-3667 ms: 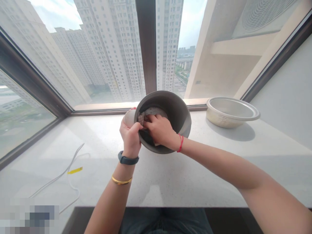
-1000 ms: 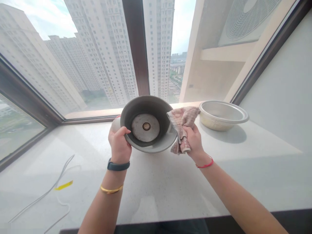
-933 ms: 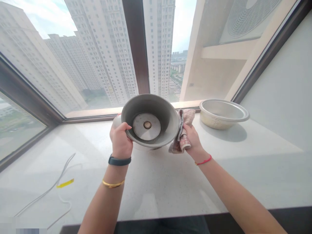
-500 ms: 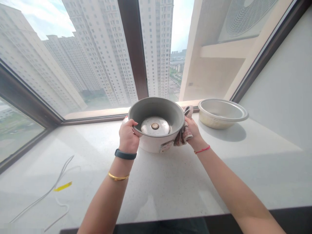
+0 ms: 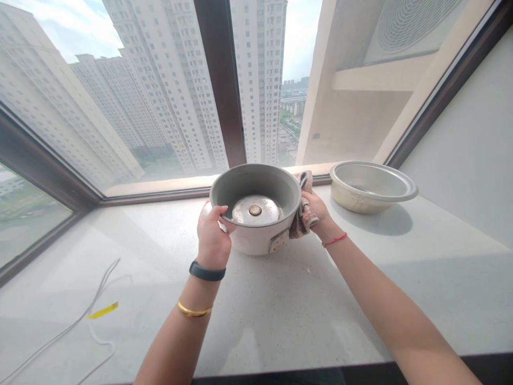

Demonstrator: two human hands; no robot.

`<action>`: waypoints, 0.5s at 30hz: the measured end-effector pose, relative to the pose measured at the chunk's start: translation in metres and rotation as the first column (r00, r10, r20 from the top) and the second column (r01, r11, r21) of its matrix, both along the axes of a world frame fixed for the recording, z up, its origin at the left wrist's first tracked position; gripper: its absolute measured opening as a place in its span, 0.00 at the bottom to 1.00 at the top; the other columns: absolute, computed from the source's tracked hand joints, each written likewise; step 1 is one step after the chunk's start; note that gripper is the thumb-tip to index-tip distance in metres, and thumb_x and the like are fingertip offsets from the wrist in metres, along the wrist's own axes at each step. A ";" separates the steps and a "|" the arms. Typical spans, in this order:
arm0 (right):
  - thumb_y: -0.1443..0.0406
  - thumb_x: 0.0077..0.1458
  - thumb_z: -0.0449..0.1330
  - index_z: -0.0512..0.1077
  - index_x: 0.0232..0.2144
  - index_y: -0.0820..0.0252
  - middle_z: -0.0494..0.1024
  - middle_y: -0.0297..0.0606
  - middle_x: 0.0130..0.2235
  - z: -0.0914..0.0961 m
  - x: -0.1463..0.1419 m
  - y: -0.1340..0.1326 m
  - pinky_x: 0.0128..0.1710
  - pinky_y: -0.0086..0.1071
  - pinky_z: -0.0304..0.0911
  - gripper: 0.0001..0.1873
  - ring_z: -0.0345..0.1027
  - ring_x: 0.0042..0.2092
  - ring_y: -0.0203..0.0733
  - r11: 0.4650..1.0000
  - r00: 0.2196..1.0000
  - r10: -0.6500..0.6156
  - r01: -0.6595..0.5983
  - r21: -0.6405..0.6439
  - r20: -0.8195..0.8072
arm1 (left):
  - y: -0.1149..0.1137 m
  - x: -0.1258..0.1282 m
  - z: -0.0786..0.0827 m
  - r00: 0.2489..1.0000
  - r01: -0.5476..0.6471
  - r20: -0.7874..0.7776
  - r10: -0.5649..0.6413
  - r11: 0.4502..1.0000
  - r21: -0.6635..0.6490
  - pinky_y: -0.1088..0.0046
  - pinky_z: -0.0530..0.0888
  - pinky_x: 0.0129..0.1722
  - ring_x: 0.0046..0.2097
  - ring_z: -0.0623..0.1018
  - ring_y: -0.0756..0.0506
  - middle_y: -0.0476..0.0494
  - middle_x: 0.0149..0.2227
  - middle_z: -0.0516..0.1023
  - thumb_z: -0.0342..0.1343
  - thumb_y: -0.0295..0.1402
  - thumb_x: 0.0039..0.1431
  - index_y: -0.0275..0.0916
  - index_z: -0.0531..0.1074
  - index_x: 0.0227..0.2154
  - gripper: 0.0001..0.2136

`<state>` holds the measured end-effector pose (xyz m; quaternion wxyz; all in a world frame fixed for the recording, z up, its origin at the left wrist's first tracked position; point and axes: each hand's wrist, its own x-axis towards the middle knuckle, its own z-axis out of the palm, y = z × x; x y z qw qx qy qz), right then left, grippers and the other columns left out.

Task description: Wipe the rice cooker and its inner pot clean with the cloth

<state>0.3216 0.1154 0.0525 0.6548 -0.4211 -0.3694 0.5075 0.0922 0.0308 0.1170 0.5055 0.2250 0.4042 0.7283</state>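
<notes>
Between my hands is a round white rice cooker body (image 5: pixel 252 240) with a grey inside wall and a metal heating plate (image 5: pixel 266 214) at its bottom. My left hand (image 5: pixel 214 238) is closed on its left side, the thumb over the rim. On the right side, my right hand (image 5: pixel 318 214) is closed round a patterned brown cloth (image 5: pixel 303 220) pressed against the outer wall. A control panel (image 5: pixel 279 240) shows on the cooker's front right. The fingers behind the cloth are partly hidden.
A metal inner pot (image 5: pixel 366 203) rests on the white sill (image 5: pixel 288 321) at the right, near the window frame (image 5: pixel 224 80). A white cord (image 5: pixel 60 337) with a yellow tag (image 5: pixel 103 310) lies at the left. The sill's dark front edge runs below my arms.
The cooker body has turned a little, its front panel shifting right. Both hands keep their hold, and the left hand has come slightly nearer.
</notes>
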 end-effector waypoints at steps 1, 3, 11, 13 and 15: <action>0.59 0.45 0.65 0.73 0.35 0.57 0.78 0.33 0.28 -0.004 -0.001 -0.004 0.30 0.33 0.70 0.14 0.73 0.30 0.39 1.000 1.000 -0.018 0.018 -0.009 0.018 | -0.001 -0.001 0.000 1.000 0.010 -0.017 -0.010 1.000 0.008 0.80 0.58 0.21 0.26 0.68 0.54 0.54 0.30 0.73 0.65 0.26 0.39 0.40 0.71 0.33 0.15; 0.59 0.46 0.64 0.73 0.35 0.57 0.77 0.33 0.28 -0.015 -0.007 -0.017 0.29 0.32 0.69 0.13 0.72 0.29 0.39 0.997 0.995 -0.077 0.078 -0.014 0.066 | -0.003 -0.005 0.000 0.998 0.038 -0.056 -0.037 0.999 0.015 0.80 0.61 0.22 0.27 0.68 0.54 0.53 0.31 0.74 0.67 0.29 0.41 0.39 0.73 0.33 0.13; 0.64 0.59 0.55 0.71 0.54 0.52 0.72 0.44 0.56 -0.034 -0.043 -0.076 0.58 0.50 0.59 0.20 0.61 0.59 0.53 0.877 0.788 -0.457 0.324 0.354 0.412 | -0.009 -0.014 -0.003 0.980 0.070 -0.183 -0.076 0.997 -0.041 0.78 0.66 0.24 0.34 0.71 0.49 0.49 0.37 0.75 0.69 0.34 0.46 0.41 0.75 0.36 0.13; 0.65 0.62 0.51 0.66 0.60 0.49 0.67 0.45 0.60 -0.042 -0.048 -0.086 0.60 0.55 0.55 0.24 0.57 0.62 0.56 0.771 0.595 -0.602 0.262 0.580 0.532 | -0.010 -0.016 -0.003 0.968 0.047 -0.243 -0.063 0.996 -0.070 0.78 0.64 0.23 0.35 0.72 0.48 0.46 0.39 0.76 0.69 0.35 0.47 0.41 0.76 0.36 0.13; 0.67 0.62 0.52 0.66 0.61 0.45 0.65 0.44 0.61 -0.053 -0.055 -0.094 0.57 0.56 0.57 0.26 0.57 0.62 0.58 0.664 0.434 -0.710 0.149 0.732 0.555 | -0.010 -0.018 -0.003 0.954 0.028 -0.294 -0.049 0.997 -0.077 0.79 0.62 0.23 0.35 0.73 0.48 0.44 0.39 0.77 0.69 0.35 0.47 0.40 0.76 0.35 0.13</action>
